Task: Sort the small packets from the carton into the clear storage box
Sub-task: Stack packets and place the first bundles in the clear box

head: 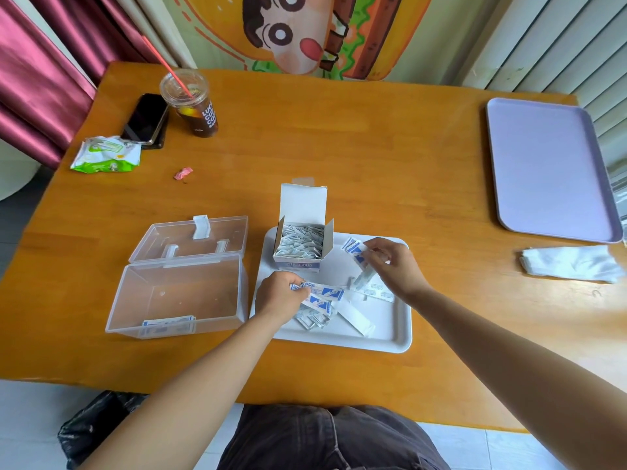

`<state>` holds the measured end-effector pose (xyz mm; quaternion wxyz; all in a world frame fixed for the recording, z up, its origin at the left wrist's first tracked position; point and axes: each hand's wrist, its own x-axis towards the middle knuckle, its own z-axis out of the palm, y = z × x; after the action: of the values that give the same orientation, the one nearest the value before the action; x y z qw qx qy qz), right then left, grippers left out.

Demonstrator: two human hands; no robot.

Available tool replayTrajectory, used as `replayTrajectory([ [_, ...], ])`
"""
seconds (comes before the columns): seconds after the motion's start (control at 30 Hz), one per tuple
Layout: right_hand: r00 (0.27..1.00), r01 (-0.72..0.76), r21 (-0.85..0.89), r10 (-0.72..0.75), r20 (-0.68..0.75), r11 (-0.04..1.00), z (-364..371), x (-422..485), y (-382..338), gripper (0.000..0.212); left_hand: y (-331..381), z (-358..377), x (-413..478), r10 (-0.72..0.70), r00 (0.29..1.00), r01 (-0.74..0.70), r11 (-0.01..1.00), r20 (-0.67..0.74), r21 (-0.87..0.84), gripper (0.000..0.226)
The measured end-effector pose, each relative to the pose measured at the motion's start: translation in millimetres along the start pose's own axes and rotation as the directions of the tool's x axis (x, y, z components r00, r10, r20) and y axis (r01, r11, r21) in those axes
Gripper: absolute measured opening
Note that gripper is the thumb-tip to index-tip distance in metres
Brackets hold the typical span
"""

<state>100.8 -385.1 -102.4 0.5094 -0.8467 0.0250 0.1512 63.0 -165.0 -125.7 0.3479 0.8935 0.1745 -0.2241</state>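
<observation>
An open white carton (302, 245) full of small packets stands at the back left of a white tray (390, 337). More blue-and-white packets (371, 290) lie loose on the tray. My left hand (276, 295) grips a small stack of packets (322, 295) near the tray's left side. My right hand (395, 262) pinches a packet (356, 251) over the tray's back right part. The clear storage box (176, 300) stands open to the left of the tray, with a few packets (168, 324) lying at its front wall.
On the wooden table (339, 147) stand a lidded iced drink (193, 103) with a red straw, a phone (146, 118), a green wipes pack (107, 154) and a pink scrap (183, 173) at the back left. A lilac tray (549, 167) and white tissues (570, 264) lie at the right.
</observation>
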Motion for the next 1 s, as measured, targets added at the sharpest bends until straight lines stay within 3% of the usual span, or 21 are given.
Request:
replayTrajectory([
  [0.2, 1.000, 0.011, -0.050, -0.010, 0.009, 0.999, -3.7, -2.8, 0.3, 0.010, -0.5, -1.9, 0.8, 0.001, 1.000, -0.001, 1.000, 0.013, 0.000, 0.021],
  [0.3, 0.998, 0.056, -0.171, -0.055, 0.010, 0.984, -1.8, -3.7, 3.1, 0.012, 0.6, -2.3, 1.0, 0.001, 1.000, -0.001, 1.000, 0.019, 0.005, 0.020],
  [0.37, 0.994, 0.076, -0.250, -0.093, -0.057, 0.965, -1.5, -1.3, 7.8, 0.015, 1.4, -2.6, 0.7, -0.004, 1.000, 0.003, 1.000, 0.022, 0.006, 0.020],
  [0.47, 0.978, 0.035, -0.210, -0.076, -0.193, 0.977, -7.2, 3.1, 7.3, 0.009, 1.1, -3.4, 1.0, -0.010, 1.000, 0.010, 1.000, 0.026, 0.002, 0.019],
  [0.53, 0.992, 0.048, -0.089, -0.058, -0.115, 0.995, -11.5, 3.0, 2.4, 0.007, 2.0, -4.4, 0.1, -0.012, 1.000, 0.012, 1.000, 0.025, -0.004, 0.021],
  [0.6, 0.986, 0.076, -0.045, -0.068, 0.150, 0.996, -9.0, -0.9, -3.4, 0.011, 3.4, -4.6, -0.1, -0.008, 0.999, 0.009, 1.000, 0.040, -0.025, 0.023],
  [0.67, 0.934, 0.100, -0.128, -0.049, 0.354, 0.987, 1.7, -4.5, -2.3, 0.010, 6.8, -4.7, -0.6, 0.017, 0.996, -0.012, 0.998, 0.086, -0.062, 0.025],
  [0.83, 0.936, 0.087, -0.215, -0.006, 0.352, 0.973, 24.8, -5.4, 3.6, 0.011, 11.5, -2.2, -2.0, 0.111, 0.974, -0.082, 0.986, 0.198, -0.148, 0.013],
  [1.0, 0.940, 0.024, -0.159, 0.031, 0.338, 0.987, 25.3, -4.7, 6.3, 0.010, 2.9, -2.1, -2.8, 0.102, 0.972, -0.044, 0.963, 0.210, -0.264, 0.013],
])
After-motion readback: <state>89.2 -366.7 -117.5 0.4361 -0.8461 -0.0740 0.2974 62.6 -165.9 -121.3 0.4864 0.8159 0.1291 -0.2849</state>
